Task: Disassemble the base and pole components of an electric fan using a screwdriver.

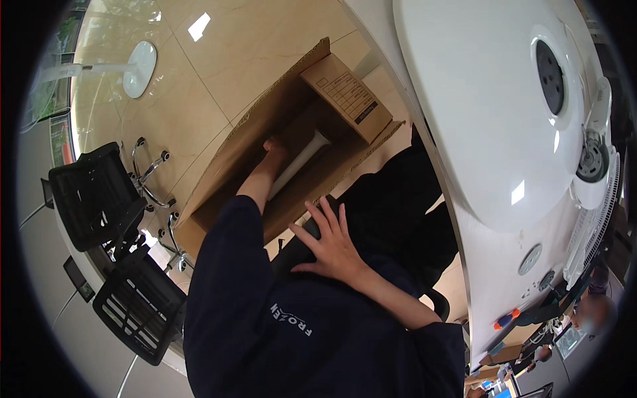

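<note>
An open, long cardboard box (229, 142) sits at a slant in front of me. Deep inside it is my left hand (274, 147), beside a white tube (302, 159) with a flared end. The left fingers are mostly hidden, and I cannot tell if they grip anything. A smaller closed carton (348, 96) with a printed label fills the far right end of the box. Over the box's near edge, my right hand (335, 249) is open, its fingers spread and holding nothing.
The white table (494, 265) on my right bears a large white round base (478, 119), a motor part (592, 156), a wire grille (590, 225) and an orange-and-blue-handled tool (506, 320). Black wheeled chairs (99, 196) and a white round-footed stand (140, 69) are at left. People are at far right.
</note>
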`<state>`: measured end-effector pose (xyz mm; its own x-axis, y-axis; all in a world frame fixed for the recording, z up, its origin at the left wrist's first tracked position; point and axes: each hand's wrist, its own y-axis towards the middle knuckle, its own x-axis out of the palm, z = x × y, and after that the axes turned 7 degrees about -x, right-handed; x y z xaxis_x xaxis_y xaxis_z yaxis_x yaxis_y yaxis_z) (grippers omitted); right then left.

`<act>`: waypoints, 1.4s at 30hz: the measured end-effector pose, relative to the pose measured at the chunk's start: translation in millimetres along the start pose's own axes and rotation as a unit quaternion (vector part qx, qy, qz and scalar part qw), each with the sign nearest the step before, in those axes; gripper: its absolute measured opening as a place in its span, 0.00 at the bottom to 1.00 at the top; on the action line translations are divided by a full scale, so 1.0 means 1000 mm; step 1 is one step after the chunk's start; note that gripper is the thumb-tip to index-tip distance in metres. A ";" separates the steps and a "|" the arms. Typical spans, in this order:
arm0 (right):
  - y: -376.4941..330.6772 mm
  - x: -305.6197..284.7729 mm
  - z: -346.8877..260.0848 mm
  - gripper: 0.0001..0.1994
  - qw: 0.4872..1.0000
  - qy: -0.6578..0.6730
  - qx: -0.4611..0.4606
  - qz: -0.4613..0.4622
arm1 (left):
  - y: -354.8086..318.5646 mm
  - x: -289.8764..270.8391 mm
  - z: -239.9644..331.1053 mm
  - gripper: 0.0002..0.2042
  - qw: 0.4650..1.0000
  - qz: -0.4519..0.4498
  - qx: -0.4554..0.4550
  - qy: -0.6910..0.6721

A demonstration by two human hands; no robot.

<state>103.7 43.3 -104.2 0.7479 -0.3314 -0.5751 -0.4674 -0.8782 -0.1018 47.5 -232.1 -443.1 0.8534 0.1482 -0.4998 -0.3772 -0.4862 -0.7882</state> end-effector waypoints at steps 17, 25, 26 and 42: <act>-0.002 0.015 0.001 0.28 0.995 -0.087 0.018 -0.051 | 0.067 0.099 0.052 0.17 0.921 -0.084 0.095 -0.368; -0.004 0.011 0.000 0.29 0.991 -0.103 0.033 -0.078 | 0.033 0.096 0.050 0.20 0.916 -0.073 0.168 -0.356; -0.003 0.012 -0.002 0.29 0.991 -0.103 0.027 -0.076 | 0.023 0.098 0.039 0.21 0.917 -0.066 0.168 -0.355; 0.004 0.010 -0.008 0.46 1.000 0.017 0.007 -0.018 | -0.273 -0.190 -0.068 0.11 0.601 0.018 0.387 -0.700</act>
<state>113.0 34.0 -103.4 0.7799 -0.3123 -0.5424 -0.4465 -0.8849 -0.1325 13.1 -186.4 -108.8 -0.0942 0.9913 0.0917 -0.9025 -0.0462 -0.4283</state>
